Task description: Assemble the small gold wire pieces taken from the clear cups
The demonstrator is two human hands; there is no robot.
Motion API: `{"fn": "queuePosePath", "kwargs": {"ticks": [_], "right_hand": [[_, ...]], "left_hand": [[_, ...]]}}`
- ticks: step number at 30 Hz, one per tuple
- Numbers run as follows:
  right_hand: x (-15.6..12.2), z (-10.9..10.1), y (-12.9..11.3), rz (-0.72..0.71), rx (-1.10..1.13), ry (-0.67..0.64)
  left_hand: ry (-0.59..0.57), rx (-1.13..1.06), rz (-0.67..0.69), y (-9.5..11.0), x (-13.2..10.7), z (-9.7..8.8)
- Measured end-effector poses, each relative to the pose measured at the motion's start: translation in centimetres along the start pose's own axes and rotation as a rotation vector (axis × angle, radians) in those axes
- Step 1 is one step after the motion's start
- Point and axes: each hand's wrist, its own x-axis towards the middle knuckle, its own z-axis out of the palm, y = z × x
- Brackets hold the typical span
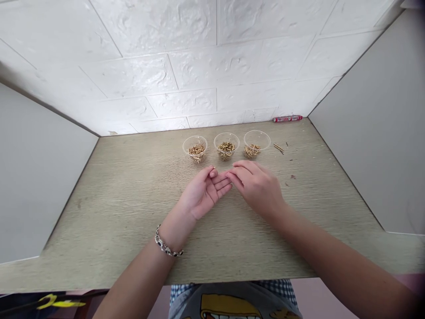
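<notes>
My left hand (209,190) is turned palm up above the table, its thumb and index finger pinching a tiny gold-coloured metal piece (214,168). The other left fingers stretch out towards the right. My right hand (257,184) comes in palm down, thumb and fingertips drawn together at the left fingertips; whatever they hold is hidden. Just beyond the hands stand three clear plastic cups in a row: a left cup (183,147), a middle cup (238,142) and a right cup (265,141). Each contains many small gold-coloured metal pieces.
On the wood-grain table (116,199), several thin gold-coloured rods (279,148) lie right of the cups, with dark specks nearby. A red marker-like tube (287,118) rests against the white brick wall (192,75). Grey panels rise at the left (40,177) and right (375,133).
</notes>
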Motion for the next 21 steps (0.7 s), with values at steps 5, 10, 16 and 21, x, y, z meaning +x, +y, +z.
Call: {"fn": "queuePosePath", "kwargs": {"ticks": [5, 10, 16, 21], "right_hand": [[0.18, -0.11, 0.33, 0.008, -0.021, 0.047], [0.24, -0.04, 0.56, 0.025, 0.014, 0.044], [0.30, -0.02, 0.43, 0.012, 0.029, 0.057], [0.37, -0.11, 0.41, -0.003, 0.036, 0.093]], "left_hand": [[0.020, 0.007, 0.089, -0.01, -0.04, 0.03], [0.016, 0.046, 0.113, 0.17, -0.25, 0.04], [0.024, 0.055, 0.119, 0.16, -0.21, 0.10], [0.020, 0.056, 0.113, 0.12, -0.30, 0.19]]}}
